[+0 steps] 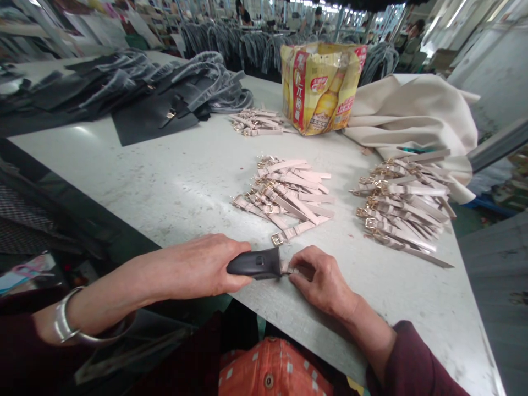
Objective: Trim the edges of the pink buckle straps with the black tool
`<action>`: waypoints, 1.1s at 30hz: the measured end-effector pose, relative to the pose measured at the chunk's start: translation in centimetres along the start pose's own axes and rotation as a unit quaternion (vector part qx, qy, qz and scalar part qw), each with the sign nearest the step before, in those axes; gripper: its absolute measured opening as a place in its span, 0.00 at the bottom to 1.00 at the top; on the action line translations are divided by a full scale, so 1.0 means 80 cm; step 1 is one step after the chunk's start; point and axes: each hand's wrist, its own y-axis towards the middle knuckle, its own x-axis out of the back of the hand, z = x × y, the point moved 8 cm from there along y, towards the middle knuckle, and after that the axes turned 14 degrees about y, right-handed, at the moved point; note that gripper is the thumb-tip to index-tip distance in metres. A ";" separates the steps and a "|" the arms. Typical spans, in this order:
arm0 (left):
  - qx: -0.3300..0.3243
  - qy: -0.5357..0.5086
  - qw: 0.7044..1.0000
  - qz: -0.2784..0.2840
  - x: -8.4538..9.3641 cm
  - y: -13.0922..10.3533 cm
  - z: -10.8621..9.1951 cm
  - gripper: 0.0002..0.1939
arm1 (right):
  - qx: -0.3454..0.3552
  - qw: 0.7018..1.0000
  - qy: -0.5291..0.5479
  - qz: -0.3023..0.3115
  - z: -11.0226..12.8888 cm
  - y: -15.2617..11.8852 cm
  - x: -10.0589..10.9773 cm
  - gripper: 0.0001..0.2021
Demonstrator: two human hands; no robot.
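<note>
My left hand (214,264) is wrapped around a black handheld device (260,264) with a small button on top, shaped like an electric clipper. The device's wide end points right and meets a small pinkish strap (287,268), pinched between the fingers of my right hand (324,283). Part of this strap is hidden behind those fingers. Just beyond my hands lies a pile of pale pink buckle straps (295,190) with gold-coloured buckles. One strap (303,228) lies at the pile's near edge, its buckle close to the device.
Another heap of buckle straps (406,206) covers the table's right side, with a smaller bunch (259,122) farther back. A yellow beer carton (322,91) stands near cream sheet material (412,110). Black bags (157,113) are piled at left. The table's near edge (280,330) runs below my hands.
</note>
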 end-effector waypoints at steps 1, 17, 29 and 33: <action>0.000 0.003 1.000 -0.001 -0.001 -0.001 0.002 0.07 | 0.004 1.000 0.000 -0.002 0.001 0.000 0.000 0.10; -0.006 0.011 1.000 0.017 0.004 0.009 -0.002 0.07 | 0.075 0.996 -0.037 0.015 0.014 -0.006 -0.002 0.09; -0.006 0.014 1.000 -0.010 -0.002 0.008 0.001 0.08 | 0.048 0.998 -0.045 -0.015 -0.004 -0.023 0.024 0.08; 0.036 0.035 0.999 -0.014 -0.004 -0.008 -0.006 0.11 | 0.053 0.998 -0.031 -0.008 -0.006 -0.019 0.020 0.10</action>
